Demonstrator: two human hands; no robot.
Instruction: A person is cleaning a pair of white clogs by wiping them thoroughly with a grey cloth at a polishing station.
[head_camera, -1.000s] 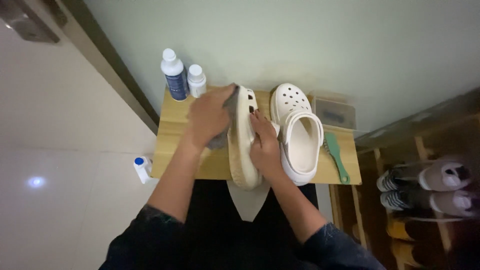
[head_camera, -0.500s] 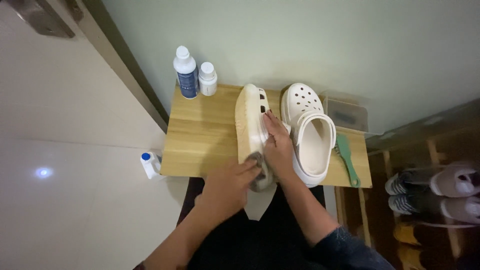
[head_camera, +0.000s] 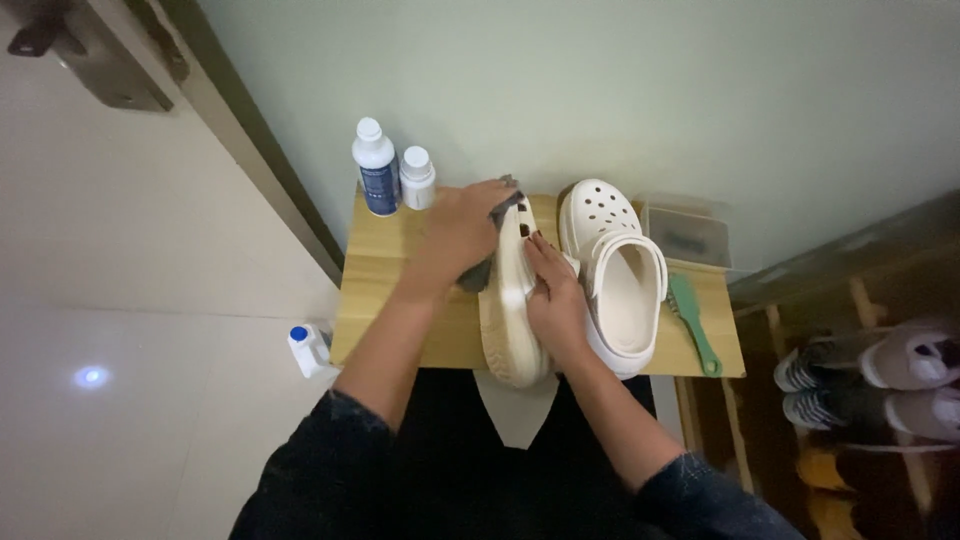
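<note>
A white clog (head_camera: 508, 318) stands on its side on a small wooden table (head_camera: 400, 300), sole toward the left. My left hand (head_camera: 462, 232) presses a grey cloth (head_camera: 482, 268) against the clog's toe end at the far side. My right hand (head_camera: 553, 300) rests flat on the clog's upper side and steadies it. A second white clog (head_camera: 618, 275) lies upright just to the right, its opening facing up.
A blue bottle (head_camera: 376, 168) and a small white bottle (head_camera: 416, 178) stand at the table's back left. A green brush (head_camera: 692, 322) and a clear box (head_camera: 686, 234) lie at the right. A small bottle (head_camera: 308, 349) sits on the floor. Shoes (head_camera: 880, 385) fill a rack at right.
My left hand with the cloth has moved from the clog's near end back to its far toe end. The right hand has stayed on the clog.
</note>
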